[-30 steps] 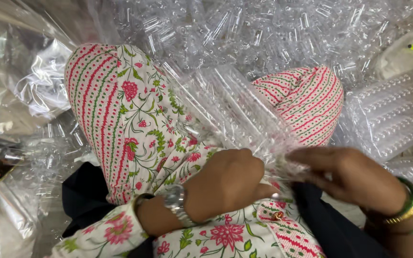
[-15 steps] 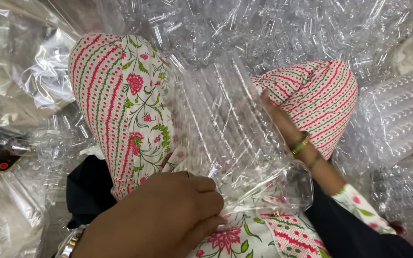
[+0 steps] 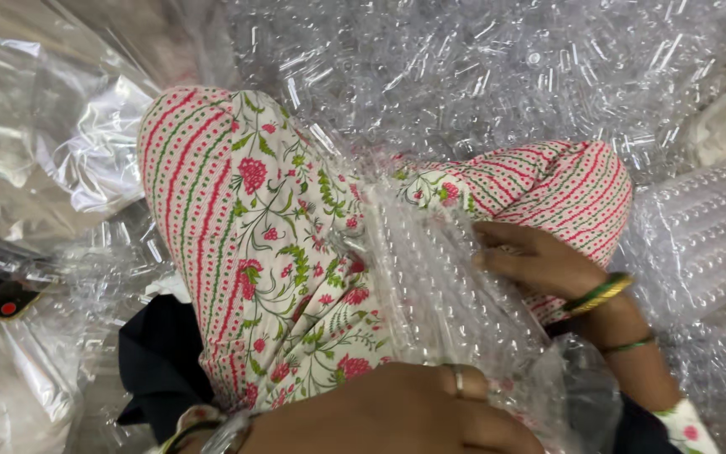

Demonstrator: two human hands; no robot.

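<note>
One clear plastic tray sheet (image 3: 455, 294) lies mid-frame; left hand (image 3: 397, 412) curls closed gripping its lower edge, right hand (image 3: 539, 261) pinches its right side.

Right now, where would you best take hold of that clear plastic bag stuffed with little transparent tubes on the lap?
Probably at the two ends of the clear plastic bag of tubes, coming from both sides. It lies lengthwise between the knees, bulging and slippery. The left hand pinches its near end; the right hand presses its right flank.
</note>
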